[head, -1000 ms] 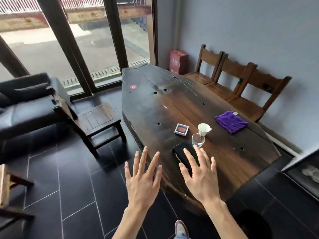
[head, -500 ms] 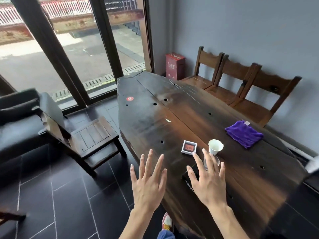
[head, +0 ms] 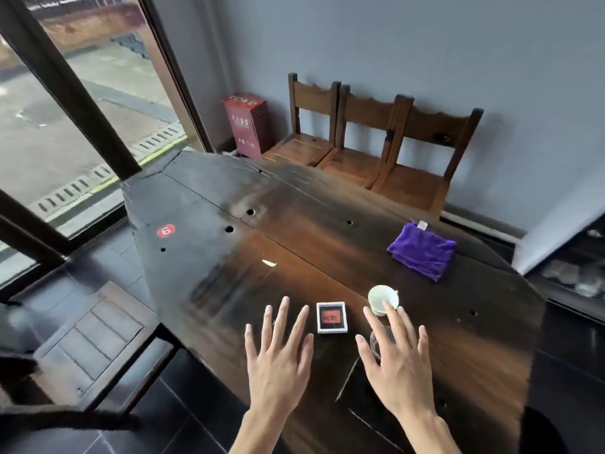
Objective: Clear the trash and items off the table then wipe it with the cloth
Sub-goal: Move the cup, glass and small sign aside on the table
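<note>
A long dark wooden table (head: 294, 224) fills the middle of the view. On it lie a folded purple cloth (head: 422, 250) at the right, a white cup (head: 381, 299), a small white-framed box with a red inside (head: 331, 317), a clear glass (head: 376, 342) mostly hidden behind my right hand, a flat black item (head: 363, 401) under that hand, and a small white scrap (head: 269, 263). My left hand (head: 278, 358) hovers with fingers spread just left of the box. My right hand (head: 397, 362) is spread over the glass, fingertips near the cup. Both hold nothing.
Three wooden chairs (head: 376, 149) stand against the grey wall behind the table, with a red box (head: 247, 126) on the floor beside them. A low wooden stool (head: 95, 339) stands at the left on dark tiles. A red number sticker (head: 166, 231) marks the table's far left.
The view has come closer to the table and turned right. Both spread hands have moved forward over the table, the right one now covering the glass and reaching the cup.
</note>
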Motion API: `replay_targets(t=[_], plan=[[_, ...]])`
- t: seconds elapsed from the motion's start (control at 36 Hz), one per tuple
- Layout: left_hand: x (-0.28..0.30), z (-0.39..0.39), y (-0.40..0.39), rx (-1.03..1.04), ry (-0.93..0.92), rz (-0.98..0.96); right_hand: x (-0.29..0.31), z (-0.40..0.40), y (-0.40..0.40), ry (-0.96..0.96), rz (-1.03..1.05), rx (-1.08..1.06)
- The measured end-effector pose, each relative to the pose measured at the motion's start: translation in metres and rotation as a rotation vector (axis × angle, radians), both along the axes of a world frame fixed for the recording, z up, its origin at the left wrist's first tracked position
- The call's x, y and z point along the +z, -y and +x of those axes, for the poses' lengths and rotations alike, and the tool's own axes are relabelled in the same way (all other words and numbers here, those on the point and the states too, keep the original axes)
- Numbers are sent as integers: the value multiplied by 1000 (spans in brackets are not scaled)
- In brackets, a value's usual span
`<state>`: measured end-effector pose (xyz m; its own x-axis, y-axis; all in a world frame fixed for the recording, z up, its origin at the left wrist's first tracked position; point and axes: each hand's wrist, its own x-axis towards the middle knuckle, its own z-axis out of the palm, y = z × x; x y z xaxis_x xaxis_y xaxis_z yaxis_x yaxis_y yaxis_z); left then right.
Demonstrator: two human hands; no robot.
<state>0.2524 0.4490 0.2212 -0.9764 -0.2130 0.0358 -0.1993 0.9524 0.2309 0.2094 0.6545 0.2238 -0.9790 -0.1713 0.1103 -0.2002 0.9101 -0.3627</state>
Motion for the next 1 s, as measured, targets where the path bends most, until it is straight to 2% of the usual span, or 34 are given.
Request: replay_targets(t=[0.25, 0.44, 0.75, 0.92, 1.0], plan=[[-41, -103, 25, -219, 12, -9, -26, -48, 17, 51, 26, -206], [-89, -180, 40, -394, 44, 16, -56, -86, 36, 26, -104, -331], [-166, -273, 32, -603, 53, 1, -112, -130, 40, 47, -79, -521], [-218, -308, 16, -647, 239, -41, -144, -145, 32, 106, -98, -567], [-239, -319, 8, -644, 255, -27, -156, -150, 29, 138, -95, -586]])
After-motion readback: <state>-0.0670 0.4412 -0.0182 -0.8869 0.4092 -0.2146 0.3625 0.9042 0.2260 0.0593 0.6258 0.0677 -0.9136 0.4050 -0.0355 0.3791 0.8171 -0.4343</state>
